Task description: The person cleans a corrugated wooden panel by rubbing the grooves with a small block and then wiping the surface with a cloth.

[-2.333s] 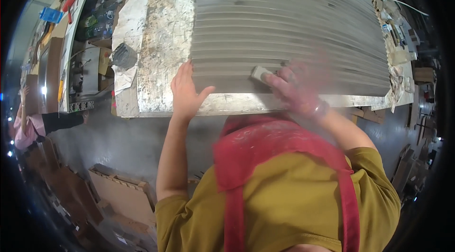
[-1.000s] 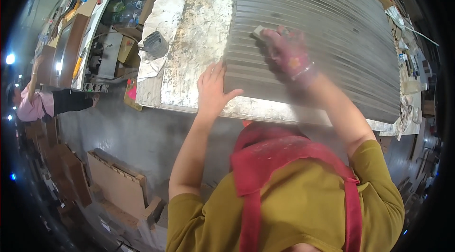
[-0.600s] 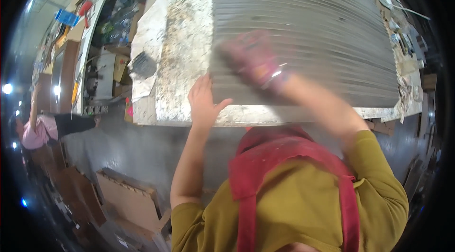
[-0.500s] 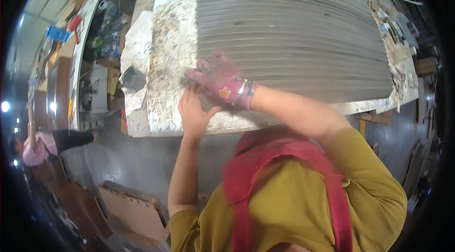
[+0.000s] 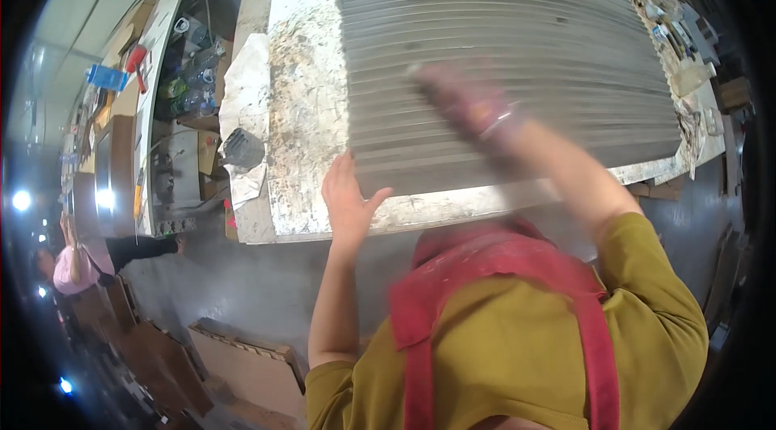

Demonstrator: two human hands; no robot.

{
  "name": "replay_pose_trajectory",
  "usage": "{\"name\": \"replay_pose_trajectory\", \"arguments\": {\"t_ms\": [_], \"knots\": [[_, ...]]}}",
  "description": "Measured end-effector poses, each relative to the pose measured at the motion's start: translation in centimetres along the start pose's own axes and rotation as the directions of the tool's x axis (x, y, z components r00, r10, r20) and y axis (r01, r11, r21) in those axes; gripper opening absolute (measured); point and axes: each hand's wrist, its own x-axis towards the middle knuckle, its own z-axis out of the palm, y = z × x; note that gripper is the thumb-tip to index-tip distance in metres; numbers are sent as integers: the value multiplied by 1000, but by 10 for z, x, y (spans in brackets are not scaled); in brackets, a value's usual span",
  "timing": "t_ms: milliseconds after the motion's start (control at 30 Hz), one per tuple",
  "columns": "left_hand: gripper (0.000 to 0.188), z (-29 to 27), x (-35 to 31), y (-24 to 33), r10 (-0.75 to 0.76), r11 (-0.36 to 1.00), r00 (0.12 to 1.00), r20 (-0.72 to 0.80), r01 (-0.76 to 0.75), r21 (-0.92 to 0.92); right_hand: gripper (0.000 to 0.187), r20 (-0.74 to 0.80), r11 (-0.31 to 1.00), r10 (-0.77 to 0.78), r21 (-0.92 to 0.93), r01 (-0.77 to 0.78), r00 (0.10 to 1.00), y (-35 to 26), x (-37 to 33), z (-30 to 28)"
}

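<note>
A wide grey panel with parallel ridges lies on a paint-stained white board on the work table. My bare left hand rests at the panel's near left corner, fingers stretched forward and thumb apart. It is open and holds nothing I can see. My right hand, in a pink flowered glove, is over the left half of the ridged panel. Motion smears its fingers. Something pale shows near the fingertips, but I cannot make out what it is.
Left of the board, a dark grey cup-like container stands on a crumpled white sheet. Beyond is a shelf unit with plastic bottles. Small bottles and scraps line the table's right side. Cardboard leans below left; a person is far left.
My right hand has moved right and away from me, from the panel's left edge onto its ridges. The left hand stays at the corner. The whole view has shifted slightly.
</note>
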Motion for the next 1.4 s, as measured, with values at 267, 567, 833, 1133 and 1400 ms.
{"name": "replay_pose_trajectory", "arguments": {"t_ms": [267, 567, 833, 1133, 1400], "knots": [[90, 8, 3, 1, 9, 1000, 1000, 23, -9, -5, 23, 188, 974, -184, -94, 204, 965, -66, 50, 38], [89, 0, 3, 1, 13, 1000, 999, 30, -14, 15, 23, 190, 956, -224, -149, 254, 956, -45, 69, 18], [87, 2, 4, 3, 7, 1000, 1000, 21, -7, 13, 31, 321, 968, 112, 178, -176, 940, -32, 81, 30], [73, -6, 4, 8, -12, 1000, 999, 31, 13, -22, 18, -119, 986, 78, -140, -94, 990, 38, 57, 10], [38, -6, 26, -22, -242, 887, 930, -276, 97, -452, 21, 13, 969, 36, 243, -38, 999, 4, 51, 2]]}}
